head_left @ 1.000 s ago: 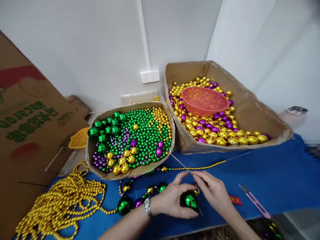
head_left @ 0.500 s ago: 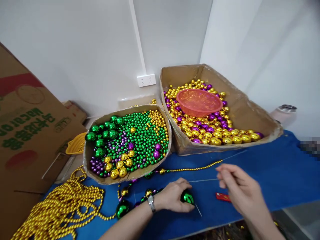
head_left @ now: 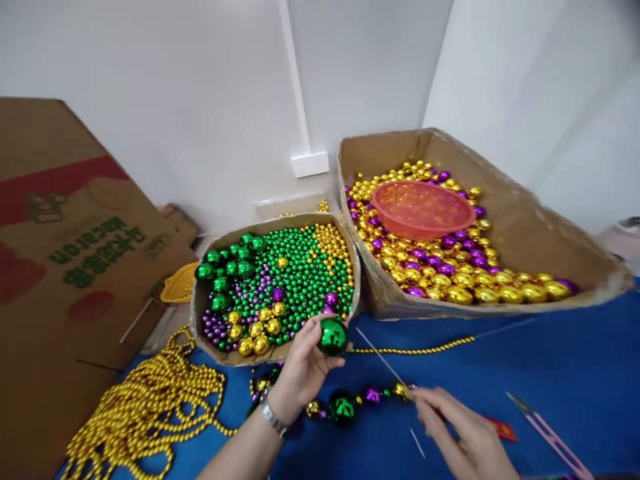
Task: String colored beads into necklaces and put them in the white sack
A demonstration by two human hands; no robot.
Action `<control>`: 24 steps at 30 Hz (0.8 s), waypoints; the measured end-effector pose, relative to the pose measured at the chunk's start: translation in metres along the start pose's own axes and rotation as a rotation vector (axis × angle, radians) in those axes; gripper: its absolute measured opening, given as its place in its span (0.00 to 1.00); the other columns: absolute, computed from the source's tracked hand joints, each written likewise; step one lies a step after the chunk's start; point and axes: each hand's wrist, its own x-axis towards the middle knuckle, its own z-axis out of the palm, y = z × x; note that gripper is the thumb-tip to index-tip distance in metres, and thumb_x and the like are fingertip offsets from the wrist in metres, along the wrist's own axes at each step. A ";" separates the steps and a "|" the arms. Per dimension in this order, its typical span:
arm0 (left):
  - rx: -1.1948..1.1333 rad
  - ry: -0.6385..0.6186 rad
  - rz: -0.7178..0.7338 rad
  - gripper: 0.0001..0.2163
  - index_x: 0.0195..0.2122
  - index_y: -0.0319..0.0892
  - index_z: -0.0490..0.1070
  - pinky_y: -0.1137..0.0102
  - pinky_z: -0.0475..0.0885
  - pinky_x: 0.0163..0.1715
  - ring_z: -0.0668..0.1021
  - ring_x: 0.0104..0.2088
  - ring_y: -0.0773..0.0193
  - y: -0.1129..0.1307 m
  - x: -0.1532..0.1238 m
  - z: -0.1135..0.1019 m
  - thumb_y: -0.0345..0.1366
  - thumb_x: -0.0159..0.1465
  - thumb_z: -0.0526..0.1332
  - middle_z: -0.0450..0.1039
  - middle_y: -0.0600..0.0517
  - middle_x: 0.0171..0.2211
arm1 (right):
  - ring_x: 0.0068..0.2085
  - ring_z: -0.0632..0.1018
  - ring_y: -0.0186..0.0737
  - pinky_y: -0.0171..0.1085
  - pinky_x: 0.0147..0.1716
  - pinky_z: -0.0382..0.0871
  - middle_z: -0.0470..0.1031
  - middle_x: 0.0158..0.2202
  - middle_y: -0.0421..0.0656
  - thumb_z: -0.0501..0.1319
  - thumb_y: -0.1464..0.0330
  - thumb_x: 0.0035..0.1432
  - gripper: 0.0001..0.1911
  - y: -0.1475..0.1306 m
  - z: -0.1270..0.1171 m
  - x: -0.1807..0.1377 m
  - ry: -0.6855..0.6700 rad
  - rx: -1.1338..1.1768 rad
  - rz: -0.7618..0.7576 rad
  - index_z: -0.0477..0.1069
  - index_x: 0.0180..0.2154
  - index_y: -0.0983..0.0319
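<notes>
My left hand (head_left: 300,367) is raised just in front of the smaller cardboard box (head_left: 220,350), fingers pinched round a large shiny green bead (head_left: 333,337). My right hand (head_left: 463,437) lies low on the blue tablecloth (head_left: 550,360), fingers closed on the thin thread at the end of a strung row of beads (head_left: 357,400) in green, purple and gold. A thin needle or wire (head_left: 380,357) slants up from that row. A strand of small gold beads (head_left: 415,349) lies behind it.
The smaller box holds green, purple and gold beads. A larger box (head_left: 525,227) at the right holds gold and purple beads and an orange plastic bowl (head_left: 423,208). A heap of gold bead strands (head_left: 145,413) lies left; pink scissors (head_left: 545,433) lie right. A printed carton (head_left: 65,267) stands at left.
My left hand lifted the large green bead off the cloth toward the smaller box. My right hand dropped back down to the end of the strung beads. The camera swung slightly left.
</notes>
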 end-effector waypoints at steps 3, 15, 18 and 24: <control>-0.097 0.080 0.025 0.14 0.45 0.43 0.69 0.72 0.75 0.29 0.79 0.36 0.60 0.009 0.004 -0.003 0.42 0.60 0.62 0.74 0.50 0.39 | 0.34 0.81 0.36 0.28 0.37 0.75 0.80 0.34 0.42 0.55 0.65 0.63 0.10 -0.004 0.012 0.000 -0.009 -0.052 -0.144 0.73 0.39 0.58; 0.272 0.094 0.227 0.18 0.48 0.46 0.69 0.68 0.74 0.36 0.75 0.39 0.63 0.006 -0.003 -0.005 0.38 0.57 0.67 0.70 0.50 0.43 | 0.35 0.81 0.38 0.32 0.41 0.75 0.80 0.38 0.42 0.52 0.69 0.63 0.13 0.003 0.014 0.002 -0.005 -0.295 -0.383 0.74 0.44 0.59; 0.587 0.065 0.354 0.24 0.51 0.46 0.68 0.64 0.70 0.47 0.72 0.48 0.56 0.001 -0.008 -0.003 0.35 0.53 0.69 0.68 0.47 0.51 | 0.35 0.81 0.40 0.34 0.37 0.76 0.80 0.38 0.43 0.53 0.70 0.63 0.13 0.006 0.019 -0.001 0.031 -0.387 -0.441 0.74 0.44 0.60; 0.504 -0.007 0.283 0.36 0.60 0.49 0.56 0.64 0.71 0.45 0.73 0.48 0.56 -0.009 -0.014 0.003 0.35 0.51 0.71 0.66 0.44 0.55 | 0.36 0.81 0.37 0.31 0.37 0.76 0.80 0.37 0.42 0.52 0.68 0.64 0.12 0.003 0.031 0.002 0.026 -0.214 -0.285 0.73 0.43 0.60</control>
